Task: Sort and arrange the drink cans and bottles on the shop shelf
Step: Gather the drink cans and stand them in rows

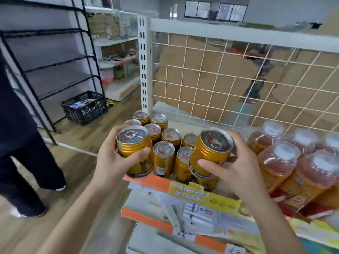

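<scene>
- Left hand (pixel 117 162) is clamping round the left gold can (pixel 134 149), thumb across the front and fingers behind. The can is sitting upright. Whether its base is touching the shelf edge is not clear.
- Right hand (pixel 236 167) is gripping the right gold can (pixel 209 153) the same way. This can is tilting with its top toward the other grip, and it is hanging above the front row.
- Between the two grips and just behind them, the standing cans (pixel 164 156) are sitting in loose rows, pull-tab tops up.
- Step in hand, as a judgement: both held cans are being placed into the block.
- To do it well: the tilted can needs levelling before it is lowered and should go into a gap, not onto a lid. Labels should be facing front.
- Cans are looking like rigid metal, ribbed near the shoulder and glossy, so they could slip. Lids are silver and flat.
- Outward of the right grip, shrink-wrapped bottles (pixel 278 162) with white caps and orange drink are lying close-packed. The film is looking soft and crinkly.
- Below both grips, the shelf front strip (pixel 146 181) is showing smooth orange.
- Beyond them, the wire grid back (pixel 220 79) is standing thin and white, with cardboard behind.
</scene>
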